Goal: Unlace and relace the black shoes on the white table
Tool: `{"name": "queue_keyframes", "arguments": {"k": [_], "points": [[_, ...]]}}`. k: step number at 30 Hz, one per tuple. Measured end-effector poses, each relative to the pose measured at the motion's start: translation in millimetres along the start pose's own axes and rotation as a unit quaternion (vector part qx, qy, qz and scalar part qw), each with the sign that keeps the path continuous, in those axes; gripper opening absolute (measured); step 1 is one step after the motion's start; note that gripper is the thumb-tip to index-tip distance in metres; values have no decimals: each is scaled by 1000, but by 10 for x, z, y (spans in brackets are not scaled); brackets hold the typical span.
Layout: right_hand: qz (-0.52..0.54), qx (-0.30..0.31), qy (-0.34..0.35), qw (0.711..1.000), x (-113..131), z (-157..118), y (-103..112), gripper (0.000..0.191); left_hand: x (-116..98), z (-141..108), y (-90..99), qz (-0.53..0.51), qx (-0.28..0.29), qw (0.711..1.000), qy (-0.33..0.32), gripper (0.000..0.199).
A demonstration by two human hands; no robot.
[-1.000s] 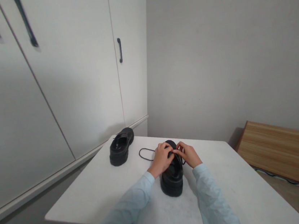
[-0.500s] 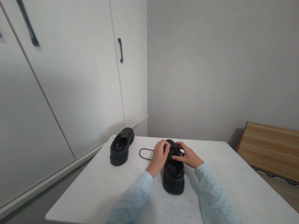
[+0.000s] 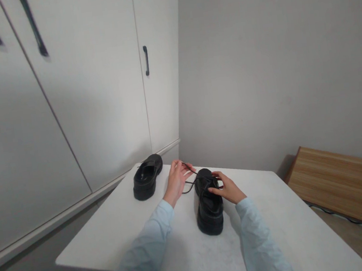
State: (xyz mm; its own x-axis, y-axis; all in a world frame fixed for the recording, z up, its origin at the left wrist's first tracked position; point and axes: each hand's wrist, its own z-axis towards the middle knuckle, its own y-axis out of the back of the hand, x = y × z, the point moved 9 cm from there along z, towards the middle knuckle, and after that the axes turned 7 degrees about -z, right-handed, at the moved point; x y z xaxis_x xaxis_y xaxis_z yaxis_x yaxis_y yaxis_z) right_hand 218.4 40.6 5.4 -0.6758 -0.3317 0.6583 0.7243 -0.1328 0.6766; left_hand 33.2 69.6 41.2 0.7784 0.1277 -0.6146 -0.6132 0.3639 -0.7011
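A black lace-up shoe (image 3: 210, 220) sits on the white table (image 3: 189, 257), its toe away from me and its heel toward me. My left hand (image 3: 175, 183) is up and to the left of the toe, its thumb and fingertips pinching a black shoelace (image 3: 188, 191) that runs back to the shoe. My right hand (image 3: 228, 189) grips the right side of the same shoe near the lacing, with thumb and fingers bent around it. What exactly lies under the right fingertips is partly hidden.
A second black shoe (image 3: 145, 184) stands at the table's far left corner. White cabinet doors (image 3: 103, 96) rise along the left, and a grey wall (image 3: 259, 77) stands behind. Low on the right is a wooden board (image 3: 342, 186), with a dark cable along its edge.
My left hand has moved away from the shoe, left and slightly up, drawing the shoelace out with it. My right hand stays at the shoe, which has not visibly shifted.
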Motion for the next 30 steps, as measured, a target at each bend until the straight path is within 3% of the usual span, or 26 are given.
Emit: {"name": "queue_keyframes", "arguments": {"k": [7,21,25,30], "points": [[-6,3,-9,1000,-23,5,-12,55,-114,-12,-74,60,22,998,-29,22],[4,20,-9,1000,40,-14,-24,52,-444,34,-25,151,26,980,-131,20],[0,21,0,1000,71,-17,-19,47,-433,37,18,254,19,957,-138,18],[5,4,32,999,142,-28,2,40,-247,24,2,402,51,909,-101,14]]}}
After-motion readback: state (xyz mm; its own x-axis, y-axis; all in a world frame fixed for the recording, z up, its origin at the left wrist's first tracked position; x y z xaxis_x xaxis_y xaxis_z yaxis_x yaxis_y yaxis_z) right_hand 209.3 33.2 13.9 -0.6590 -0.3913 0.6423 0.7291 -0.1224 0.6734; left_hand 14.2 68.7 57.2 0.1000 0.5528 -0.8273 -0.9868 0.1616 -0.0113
